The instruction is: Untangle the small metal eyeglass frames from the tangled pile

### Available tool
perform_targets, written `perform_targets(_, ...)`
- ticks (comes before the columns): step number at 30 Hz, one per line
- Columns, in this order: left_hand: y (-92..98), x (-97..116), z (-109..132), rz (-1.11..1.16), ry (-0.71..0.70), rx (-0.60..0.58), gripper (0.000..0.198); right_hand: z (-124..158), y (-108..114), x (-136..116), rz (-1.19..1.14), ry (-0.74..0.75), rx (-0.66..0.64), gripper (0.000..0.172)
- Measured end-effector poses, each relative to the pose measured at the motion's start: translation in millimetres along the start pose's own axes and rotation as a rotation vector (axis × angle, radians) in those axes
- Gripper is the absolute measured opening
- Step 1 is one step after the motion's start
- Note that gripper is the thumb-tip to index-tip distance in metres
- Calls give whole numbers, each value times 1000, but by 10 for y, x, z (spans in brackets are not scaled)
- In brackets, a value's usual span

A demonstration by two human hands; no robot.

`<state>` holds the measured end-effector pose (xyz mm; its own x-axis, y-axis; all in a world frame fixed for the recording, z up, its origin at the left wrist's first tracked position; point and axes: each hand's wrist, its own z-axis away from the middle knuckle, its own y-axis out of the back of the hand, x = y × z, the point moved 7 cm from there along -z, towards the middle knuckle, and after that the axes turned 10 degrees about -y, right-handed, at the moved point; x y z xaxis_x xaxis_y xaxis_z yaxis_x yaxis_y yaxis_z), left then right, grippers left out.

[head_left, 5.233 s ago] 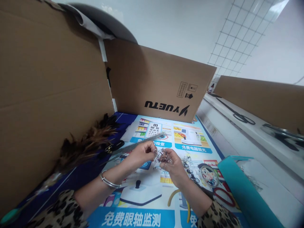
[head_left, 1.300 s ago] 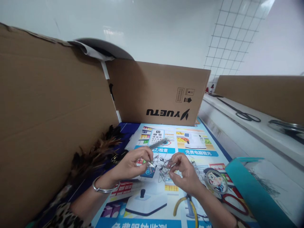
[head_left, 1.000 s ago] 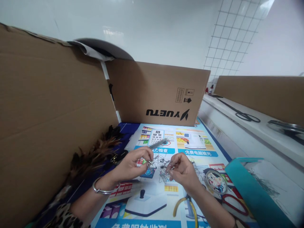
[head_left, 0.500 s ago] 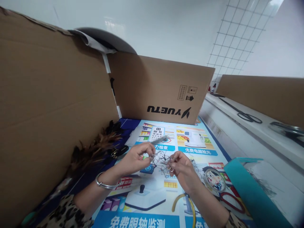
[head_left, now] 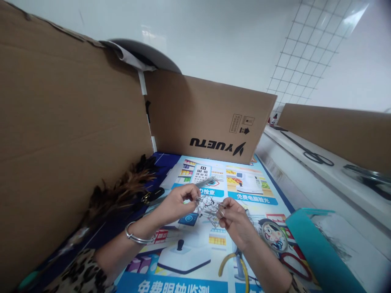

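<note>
A loose tangle of thin silver wire [head_left: 208,207] spans the space between the two hands, just below the centre of the frame. The left hand [head_left: 182,200] has its grip pinching the tangle's left edge; the right hand [head_left: 236,219] has its grip pinching the right edge, so the bulk lies outside both. Yellow-handled pliers [head_left: 224,262] rest at lower centre beside the right forearm. Brown and black feathers [head_left: 119,193] lie lower left, an open teal box [head_left: 324,252] lower right.

Left fingers [head_left: 191,191], right fingers [head_left: 229,213] pinch wire tangle [head_left: 208,206] above printed mat [head_left: 220,254]
</note>
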<state>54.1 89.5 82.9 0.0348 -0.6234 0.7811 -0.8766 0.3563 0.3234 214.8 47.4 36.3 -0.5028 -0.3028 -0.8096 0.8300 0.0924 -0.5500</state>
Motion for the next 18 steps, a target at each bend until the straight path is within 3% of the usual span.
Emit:
perform_targets(11, -20, -160, 8, 113, 113, 56, 10, -35, 56, 43, -53, -26, 8, 24)
perform_targets(18, -30, -128, -9, 148, 117, 58, 10, -37, 78, 43, -36, -25, 26, 25)
